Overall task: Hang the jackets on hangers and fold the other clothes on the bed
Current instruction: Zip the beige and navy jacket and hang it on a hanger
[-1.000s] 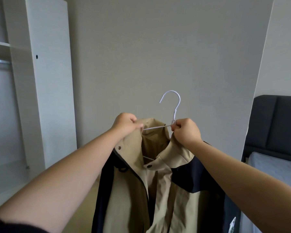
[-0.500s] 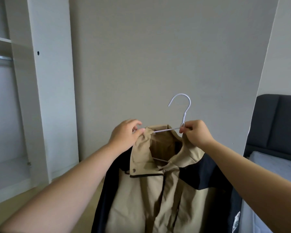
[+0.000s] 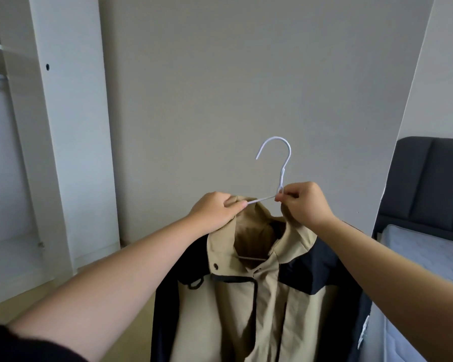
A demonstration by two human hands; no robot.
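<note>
The person's right hand (image 3: 304, 205) pinches the white wire hanger (image 3: 282, 177) between thumb and forefinger at the twist under the hook, with the other fingers curled in; the hook rises straight above that pinch, its opening turned toward the left hand (image 3: 214, 212); the left hand is closed over the collar edge of the tan and navy jacket (image 3: 236, 309), fingers curled tight on the cloth; the hanger's sloping wire runs from the pinch to those fingertips; the jacket hangs below both grips, its collar gaping between them and the hanger's bottom bar showing inside; a white wardrobe (image 3: 63, 152) stands well out past the left grip; a bed (image 3: 426, 246) lies beyond the right.
</note>
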